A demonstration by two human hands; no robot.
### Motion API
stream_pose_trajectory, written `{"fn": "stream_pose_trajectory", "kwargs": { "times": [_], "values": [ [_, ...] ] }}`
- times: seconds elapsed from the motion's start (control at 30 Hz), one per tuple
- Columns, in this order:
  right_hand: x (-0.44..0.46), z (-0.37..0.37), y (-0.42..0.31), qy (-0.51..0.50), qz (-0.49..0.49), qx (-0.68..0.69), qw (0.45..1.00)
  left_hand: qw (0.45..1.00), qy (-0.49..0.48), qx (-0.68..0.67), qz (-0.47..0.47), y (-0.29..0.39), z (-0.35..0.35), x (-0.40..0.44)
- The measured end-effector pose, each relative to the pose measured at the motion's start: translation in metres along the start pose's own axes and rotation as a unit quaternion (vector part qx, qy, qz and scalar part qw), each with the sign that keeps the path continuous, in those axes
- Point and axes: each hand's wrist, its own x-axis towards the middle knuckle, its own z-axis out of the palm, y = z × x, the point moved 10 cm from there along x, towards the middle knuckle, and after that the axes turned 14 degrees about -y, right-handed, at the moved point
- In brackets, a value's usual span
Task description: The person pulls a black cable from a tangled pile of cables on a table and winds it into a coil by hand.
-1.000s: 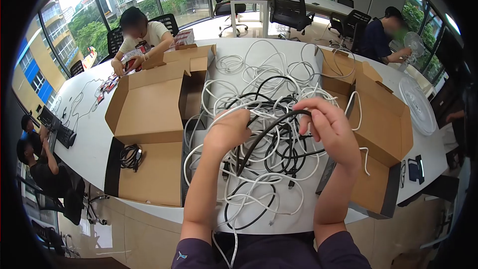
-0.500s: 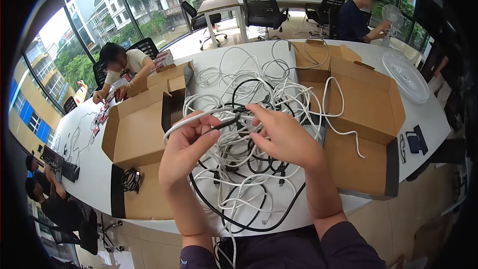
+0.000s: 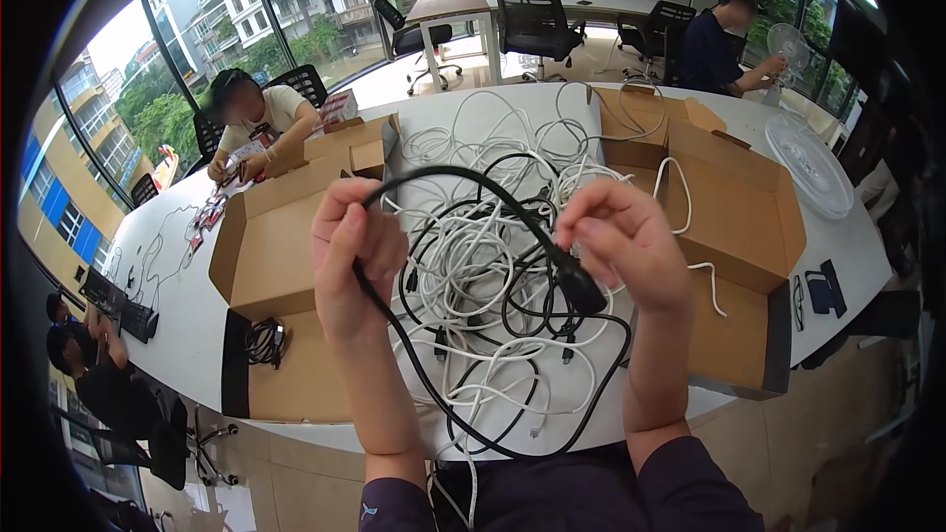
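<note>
A black power cable (image 3: 436, 170) arches between my two hands above the heap. My left hand (image 3: 357, 246) is closed, thumb and fingers pinching the cable, and a long loop of it hangs below toward the table's front edge. The cable's thick black plug (image 3: 581, 288) points down toward me beside my right hand (image 3: 633, 244). The right fingers are curled, with their tips at the cable just above the plug. Beneath lies a tangled heap of white cables (image 3: 471, 261), with other black cables mixed in.
Open cardboard boxes flank the heap: the left box (image 3: 286, 246) holds a coiled black cable (image 3: 264, 343), and the right box (image 3: 729, 335) has white cable ends over it. Fan covers (image 3: 810, 166) and glasses (image 3: 798, 301) lie at right. Other people sit around the room.
The black cable has come up out of the tangle, and its plug now shows. My hands have moved apart, the right one to the right. The white cable near my left hand has dropped away.
</note>
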Motion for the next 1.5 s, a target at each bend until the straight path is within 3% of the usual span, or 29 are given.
{"fn": "stream_pose_trajectory", "kwargs": {
  "times": [0.1,0.23,0.37,0.47,0.6,0.77,0.87,1.0,1.1,1.2,1.27,1.3,1.4,1.5],
  "values": [
    [-0.01,-0.012,-0.014,0.004,-0.05,0.057,0.997,0.997,0.066,0.022,0.046,0.014,-0.014,-0.001],
    [-0.006,-0.027,0.004,0.071,0.022,-0.151,0.986,0.984,0.117,0.003,0.133,0.038,-0.031,-0.014],
    [-0.001,-0.023,0.043,-0.011,0.173,-0.509,0.843,0.969,0.12,-0.009,0.217,0.062,-0.037,-0.027],
    [-0.003,-0.019,0.072,-0.073,0.21,-0.564,0.795,0.96,0.119,-0.011,0.254,0.076,-0.045,-0.034],
    [-0.003,-0.014,0.091,-0.12,0.253,-0.496,0.822,0.948,0.144,-0.018,0.282,0.093,-0.05,-0.046],
    [-0.022,-0.034,0.105,-0.119,0.296,-0.55,0.772,0.949,0.118,-0.025,0.291,0.111,-0.051,-0.054],
    [-0.04,-0.042,0.133,-0.157,0.338,-0.561,0.739,0.959,0.048,-0.022,0.28,0.123,-0.041,-0.054],
    [-0.068,-0.027,0.168,-0.245,0.411,-0.554,0.681,0.96,0.037,0.047,0.272,0.139,-0.022,-0.061],
    [-0.078,-0.019,0.175,-0.25,0.404,-0.571,0.67,0.96,0.042,0.101,0.258,0.141,-0.011,-0.062],
    [-0.077,-0.024,0.173,-0.234,0.371,-0.55,0.71,0.957,0.064,0.145,0.243,0.134,-0.003,-0.06],
    [-0.067,-0.019,0.145,-0.204,0.301,-0.512,0.778,0.961,0.072,0.169,0.208,0.126,-0.001,-0.054],
    [-0.061,-0.014,0.127,-0.192,0.264,-0.49,0.808,0.953,0.152,0.185,0.184,0.121,-0.01,-0.058],
    [-0.052,-0.026,0.087,-0.055,0.268,-0.352,0.895,0.966,0.124,0.195,0.12,0.104,0.002,-0.047],
    [-0.051,-0.029,0.041,0.07,0.117,-0.298,0.945,0.953,0.097,0.285,0.02,0.083,0.013,-0.04]
  ]
}}
